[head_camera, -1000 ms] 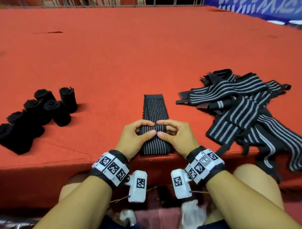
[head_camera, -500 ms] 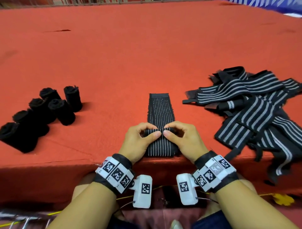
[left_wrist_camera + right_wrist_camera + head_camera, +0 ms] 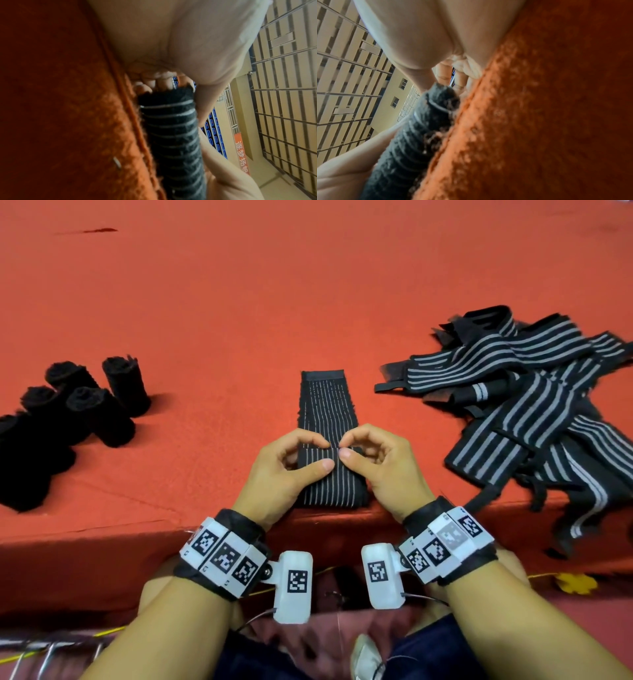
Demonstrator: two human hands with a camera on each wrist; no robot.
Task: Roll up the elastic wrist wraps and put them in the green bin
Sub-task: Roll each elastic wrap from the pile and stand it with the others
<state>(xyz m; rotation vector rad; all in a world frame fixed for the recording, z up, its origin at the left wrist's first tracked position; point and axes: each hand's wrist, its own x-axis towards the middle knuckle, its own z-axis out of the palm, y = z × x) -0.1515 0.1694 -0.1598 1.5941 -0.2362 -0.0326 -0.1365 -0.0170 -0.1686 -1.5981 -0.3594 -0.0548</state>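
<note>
On the orange-carpeted bench (image 3: 308,285), finished black rolls (image 3: 99,405) stand at left. At centre, the left hand (image 3: 287,470) and right hand (image 3: 380,463) pinch the started roll of a striped wrist wrap (image 3: 325,412), thumbs and curled fingers clamped on it. Rolling looks barely begun; next, turn it away evenly. Unrolled wraps (image 3: 534,412) are heaped at right. No green bin is visible.

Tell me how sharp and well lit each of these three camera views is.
Head view: evenly lit and sharp on both hands, left hand and right hand, pinching the wrist wrap; edges bend from the wide lens. Left wrist view: wrap fairly crisp, red carpet dim and soft. Right wrist view: wrap and carpet blurred, bright background.
</note>
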